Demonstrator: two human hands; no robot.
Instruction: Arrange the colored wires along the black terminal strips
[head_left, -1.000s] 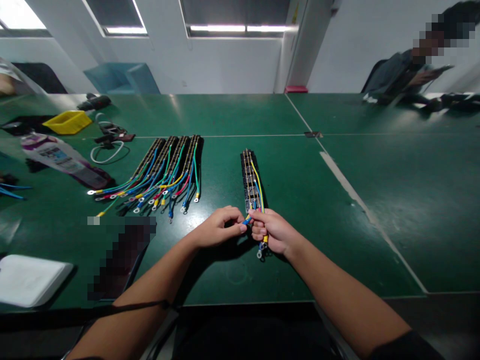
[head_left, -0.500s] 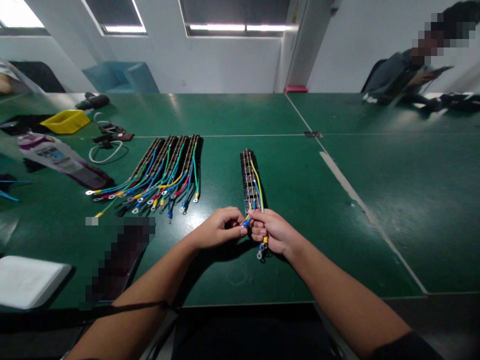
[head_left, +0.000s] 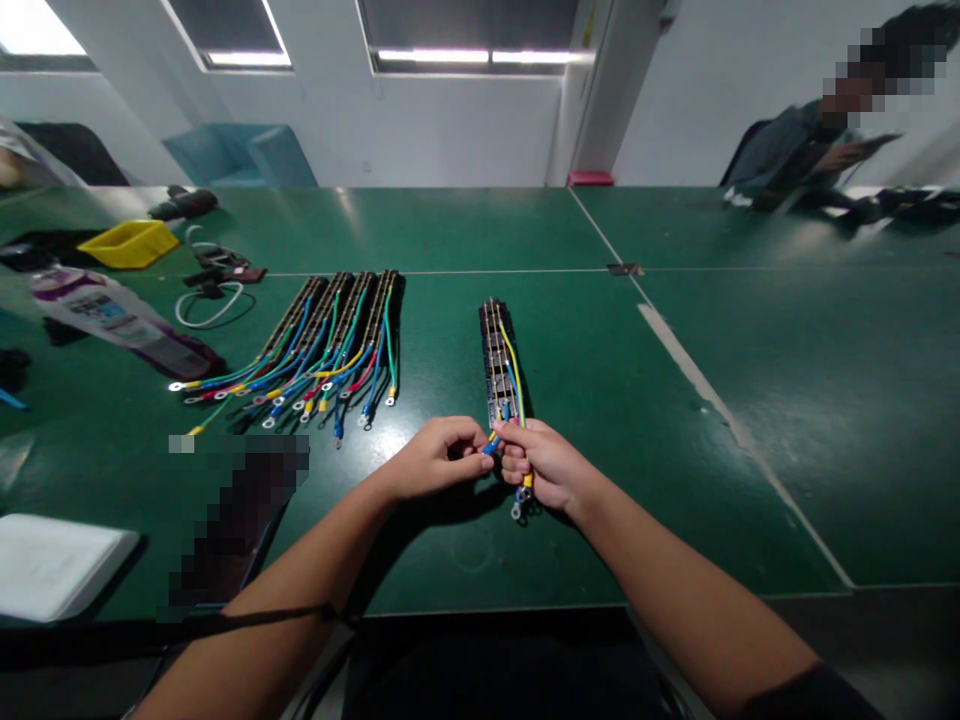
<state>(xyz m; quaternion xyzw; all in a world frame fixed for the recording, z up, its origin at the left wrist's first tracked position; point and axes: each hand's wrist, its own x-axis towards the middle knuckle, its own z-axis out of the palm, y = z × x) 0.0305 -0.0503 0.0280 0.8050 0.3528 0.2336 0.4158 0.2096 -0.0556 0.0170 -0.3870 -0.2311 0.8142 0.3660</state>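
Blue wire end [head_left: 490,447] pinched by the fingers of our left hand [head_left: 439,458], coloured wires [head_left: 527,480] clamped in those of our right hand [head_left: 551,468], we seem to be separating them near the terminal strip [head_left: 496,350] on the worktop [head_left: 675,500], needing a steady right grip.

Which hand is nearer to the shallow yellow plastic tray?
The left hand, on the near side of the tray and to its right, at a blue wire end. The right hand is farther right, gripping coloured wires.
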